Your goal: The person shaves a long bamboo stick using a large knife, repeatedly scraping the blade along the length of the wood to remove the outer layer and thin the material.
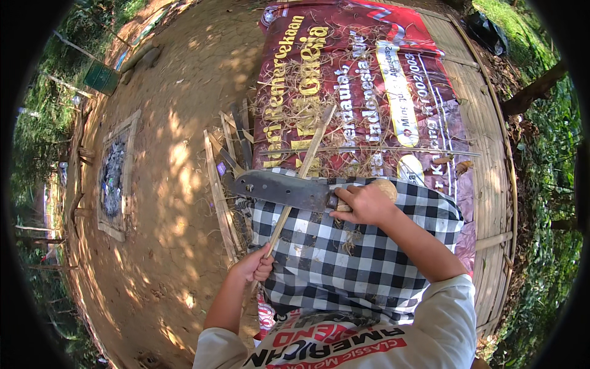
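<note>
A long bamboo strip (pixel 314 142) runs slantwise across my lap, its lower part gripped in my left hand (pixel 255 265). My right hand (pixel 367 203) is closed round the wooden handle of a broad, dark machete (pixel 283 189). The blade lies crosswise over the strip, its wide end pointing left. Whether its edge bites into the bamboo, I cannot tell. Beneath both is a black-and-white checked cloth (pixel 362 246) spread over my legs, with a few shavings on it.
Curly shavings litter a red printed banner (pixel 362 80) laid over a bamboo platform (pixel 485 203). Several bamboo pieces (pixel 219 194) lean at the platform's left edge. A thin strip (pixel 424 150) lies across the banner. On the dirt ground is a framed ash pit (pixel 114 178).
</note>
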The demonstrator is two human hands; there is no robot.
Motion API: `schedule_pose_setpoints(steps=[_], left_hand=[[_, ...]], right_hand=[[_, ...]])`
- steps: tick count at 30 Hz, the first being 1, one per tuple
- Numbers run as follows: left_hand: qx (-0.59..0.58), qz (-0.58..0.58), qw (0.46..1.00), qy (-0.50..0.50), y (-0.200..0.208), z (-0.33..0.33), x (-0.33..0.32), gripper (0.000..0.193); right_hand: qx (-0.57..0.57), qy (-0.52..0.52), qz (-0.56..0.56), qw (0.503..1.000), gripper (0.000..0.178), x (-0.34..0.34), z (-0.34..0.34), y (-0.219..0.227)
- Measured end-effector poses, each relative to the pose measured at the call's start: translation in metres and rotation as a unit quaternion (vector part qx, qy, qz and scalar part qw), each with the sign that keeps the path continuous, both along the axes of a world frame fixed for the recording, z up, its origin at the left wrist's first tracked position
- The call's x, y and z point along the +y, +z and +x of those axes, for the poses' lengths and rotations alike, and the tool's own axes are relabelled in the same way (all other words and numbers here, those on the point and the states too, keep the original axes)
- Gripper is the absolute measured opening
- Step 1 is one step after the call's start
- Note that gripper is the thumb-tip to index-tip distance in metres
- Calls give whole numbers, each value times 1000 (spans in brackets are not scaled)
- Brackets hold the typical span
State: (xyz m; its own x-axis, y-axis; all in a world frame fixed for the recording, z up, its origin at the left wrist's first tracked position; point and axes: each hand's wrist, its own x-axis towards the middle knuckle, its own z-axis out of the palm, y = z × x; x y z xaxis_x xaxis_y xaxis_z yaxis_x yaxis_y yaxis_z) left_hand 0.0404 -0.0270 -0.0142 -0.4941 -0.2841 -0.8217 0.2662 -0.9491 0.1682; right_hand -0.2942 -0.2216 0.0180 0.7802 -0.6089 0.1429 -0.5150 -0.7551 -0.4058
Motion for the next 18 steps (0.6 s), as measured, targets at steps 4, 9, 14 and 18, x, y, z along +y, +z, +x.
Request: schedule_pose_setpoints(steps=[4, 9, 14, 18], left_hand=[[4, 1, 1000, -2, 1, -1, -1, 59], [4, 4, 1000, 1, -1, -3, -7, 60], [35, -8, 999, 6, -9, 6, 8, 60], [9, -4, 1000, -8, -1, -2, -3, 60]], right_hand=[[-2, -51, -50, 997, 52, -38, -17, -14], [5, -104, -17, 994, 60, -30, -13, -8], [34, 32, -12, 999, 57, -15, -2, 1], [37, -120, -8, 992, 57, -64, -33, -17]])
